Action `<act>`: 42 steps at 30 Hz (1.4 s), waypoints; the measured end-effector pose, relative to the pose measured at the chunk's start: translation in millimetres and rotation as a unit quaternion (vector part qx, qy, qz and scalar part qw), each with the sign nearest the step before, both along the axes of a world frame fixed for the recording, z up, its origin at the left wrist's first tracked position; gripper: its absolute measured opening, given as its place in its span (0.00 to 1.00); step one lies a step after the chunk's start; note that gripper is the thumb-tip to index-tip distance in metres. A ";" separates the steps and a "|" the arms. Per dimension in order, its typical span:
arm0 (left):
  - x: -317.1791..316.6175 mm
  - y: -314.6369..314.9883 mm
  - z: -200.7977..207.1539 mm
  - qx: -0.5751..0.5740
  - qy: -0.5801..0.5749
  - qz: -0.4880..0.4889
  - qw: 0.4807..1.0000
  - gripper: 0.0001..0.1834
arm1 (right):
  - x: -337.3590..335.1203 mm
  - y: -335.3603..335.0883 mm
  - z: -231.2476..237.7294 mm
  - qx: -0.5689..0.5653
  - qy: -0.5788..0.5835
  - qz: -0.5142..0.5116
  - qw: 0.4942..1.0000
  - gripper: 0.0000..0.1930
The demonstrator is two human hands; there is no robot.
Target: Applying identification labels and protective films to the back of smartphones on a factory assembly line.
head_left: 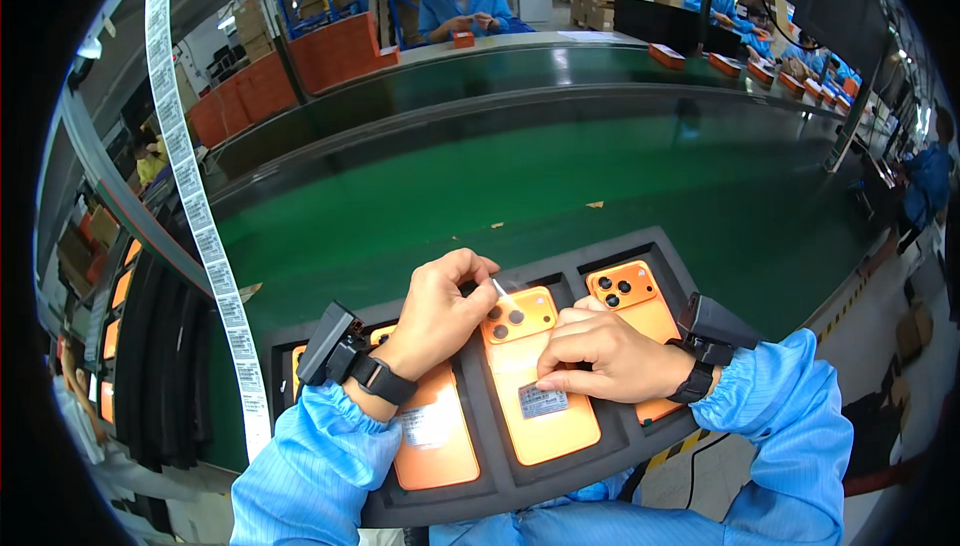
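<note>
An orange phone (548, 438) lies back up in a slot of the black foam tray (490, 499). My left hand (447, 308) is closed in a pinch by its camera block, with a thin whitish edge of clear film (501, 289) at the fingertips. My right hand (612, 354) rests over the phone's middle, fingers curled. Its thumb and forefinger meet at the top edge of a small printed label (543, 401), which lies on the phone's back. Left of it, another orange phone (438, 456) carries a similar label. A third orange phone (630, 296) is partly covered by my right hand.
A long strip of printed labels (205, 226) hangs at the left. Beyond the tray runs a green conveyor belt (480, 166) with small scraps on it. Across it, a person in blue (462, 6) works. Orange boxes (725, 65) line the far right, and stacked black trays (170, 366) stand left.
</note>
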State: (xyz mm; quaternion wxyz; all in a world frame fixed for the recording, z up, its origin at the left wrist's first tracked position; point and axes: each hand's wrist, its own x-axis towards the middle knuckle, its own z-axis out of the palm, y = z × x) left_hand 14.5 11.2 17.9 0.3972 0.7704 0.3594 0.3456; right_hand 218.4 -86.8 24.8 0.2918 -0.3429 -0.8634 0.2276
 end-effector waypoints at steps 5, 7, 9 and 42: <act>-1.5 -0.2 -2.9 0.009 -0.023 0.014 1.000 0.05 | -2.2 -1.1 0.1 0.016 -0.020 0.000 1.000 0.07; 0.2 0.7 -3.2 0.017 -0.019 0.012 1.000 0.05 | -0.6 -0.6 -0.8 0.019 -0.029 0.000 0.999 0.06; -0.2 -0.3 -0.9 0.015 -0.013 0.014 1.000 0.05 | -0.7 0.4 -2.8 0.019 0.003 0.003 1.000 0.09; -0.1 -1.4 -1.9 0.014 -0.018 0.018 1.000 0.05 | -0.9 0.2 -3.3 0.019 -0.010 -0.001 1.000 0.08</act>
